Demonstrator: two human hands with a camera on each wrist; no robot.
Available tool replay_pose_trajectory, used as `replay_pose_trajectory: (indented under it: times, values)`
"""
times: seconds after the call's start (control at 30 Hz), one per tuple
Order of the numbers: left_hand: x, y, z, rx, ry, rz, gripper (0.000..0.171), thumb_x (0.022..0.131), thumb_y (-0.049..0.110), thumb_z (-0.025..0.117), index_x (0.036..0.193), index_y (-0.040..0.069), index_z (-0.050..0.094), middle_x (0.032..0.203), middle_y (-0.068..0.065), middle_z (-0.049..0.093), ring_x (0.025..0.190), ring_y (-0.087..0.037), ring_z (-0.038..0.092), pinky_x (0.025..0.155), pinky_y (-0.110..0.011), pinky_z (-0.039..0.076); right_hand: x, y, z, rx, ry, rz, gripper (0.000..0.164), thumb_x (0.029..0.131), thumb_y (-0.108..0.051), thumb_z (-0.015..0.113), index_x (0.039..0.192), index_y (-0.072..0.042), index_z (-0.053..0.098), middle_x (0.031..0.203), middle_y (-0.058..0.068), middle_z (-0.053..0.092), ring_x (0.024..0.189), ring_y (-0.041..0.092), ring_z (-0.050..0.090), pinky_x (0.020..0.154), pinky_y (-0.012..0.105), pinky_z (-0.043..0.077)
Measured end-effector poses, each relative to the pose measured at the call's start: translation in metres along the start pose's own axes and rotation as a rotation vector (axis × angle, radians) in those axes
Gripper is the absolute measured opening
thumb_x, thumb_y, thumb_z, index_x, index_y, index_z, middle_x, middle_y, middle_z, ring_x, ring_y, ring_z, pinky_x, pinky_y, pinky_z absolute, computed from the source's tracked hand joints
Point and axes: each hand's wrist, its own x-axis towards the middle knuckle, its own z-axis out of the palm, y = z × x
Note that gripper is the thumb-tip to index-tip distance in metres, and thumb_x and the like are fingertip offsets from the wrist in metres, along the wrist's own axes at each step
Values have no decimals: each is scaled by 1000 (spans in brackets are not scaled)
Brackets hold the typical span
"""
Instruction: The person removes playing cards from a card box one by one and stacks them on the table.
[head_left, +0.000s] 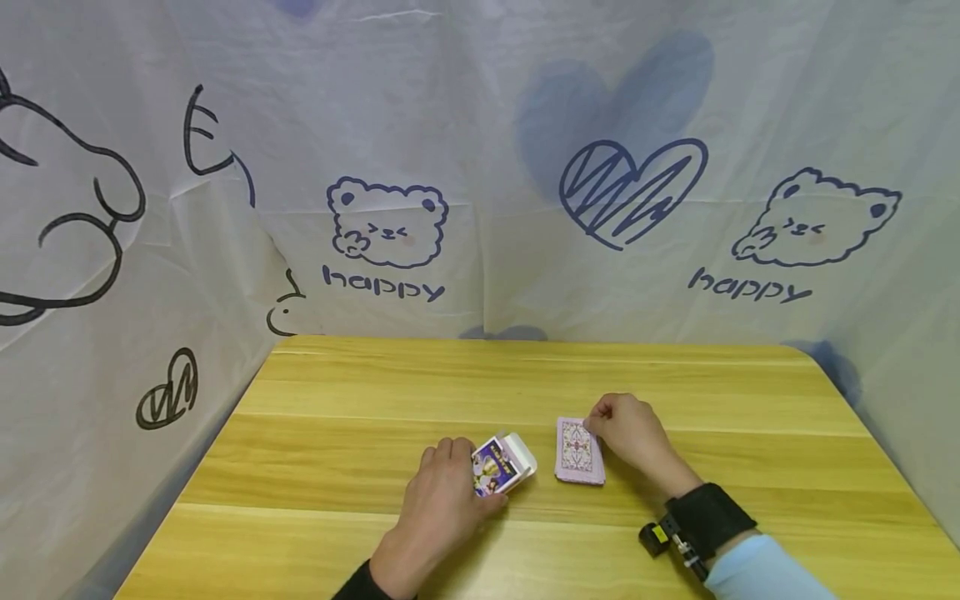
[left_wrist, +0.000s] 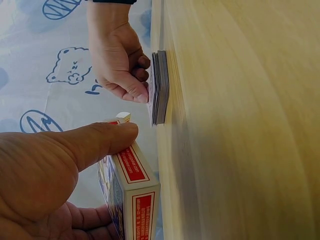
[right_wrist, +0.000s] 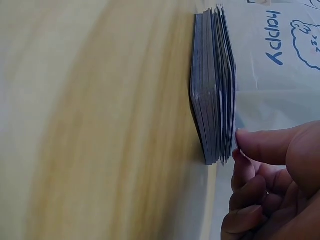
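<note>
My left hand (head_left: 441,500) grips a small card box (head_left: 491,468), thumb along one narrow side and fingers round the other. The box is purple-printed with white and red sides, and its white end flap (head_left: 522,451) stands open toward the deck. To the right, a deck of playing cards (head_left: 576,454) lies face down, showing a pale pink patterned back. My right hand (head_left: 633,429) is at the deck's far right corner, its thumb and index finger pinching the top playing card there. In the right wrist view, the upper cards (right_wrist: 226,85) sit slightly fanned apart.
The light wooden table (head_left: 337,400) carries the deck. A white cloth (head_left: 510,275) with drawn bears and hearts hangs behind the far edge and at the sides. A black band (head_left: 711,518) with a small device is strapped on the right wrist.
</note>
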Motion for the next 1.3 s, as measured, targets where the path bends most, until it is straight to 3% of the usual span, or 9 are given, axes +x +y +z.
replay_pose_trajectory:
  times: [0.47,0.63,0.83,1.0,1.3]
  values:
    - [0,0,1,-3,-1,2,69,73,43,95,117,0,63,94,-4,56,83,-19,47,59,-28,42,-1,-2,0,-48,10,6,14,96,-18,74,93,-5,69,77,4,64,65,19,53,59,30,40]
    - [0,0,1,-13,-7,14,69,74,42,95,118,-1,63,94,-4,56,84,-19,47,60,-28,42,-9,-9,0,55,49,1,13,98,-18,69,95,-6,72,80,4,68,65,18,53,58,31,41]
    - [0,1,3,-20,-23,37,70,73,41,96,118,-1,62,96,-4,57,86,-18,48,64,-27,43,-38,-36,9,248,53,-67,12,99,-16,71,94,-8,78,79,2,70,64,15,54,58,27,43]
    - [-1,2,4,-28,-13,95,70,70,37,98,117,-1,62,97,-6,58,88,-19,50,66,-28,44,-60,-59,23,347,-9,-100,8,96,-13,75,91,-9,79,77,0,72,58,10,56,53,24,45]
    - [-1,2,6,6,-2,236,70,70,36,98,121,2,62,108,-7,63,97,-21,54,79,-32,52,-64,-64,38,286,-119,-97,20,88,-19,83,76,-11,68,66,-5,60,55,9,47,48,22,36]
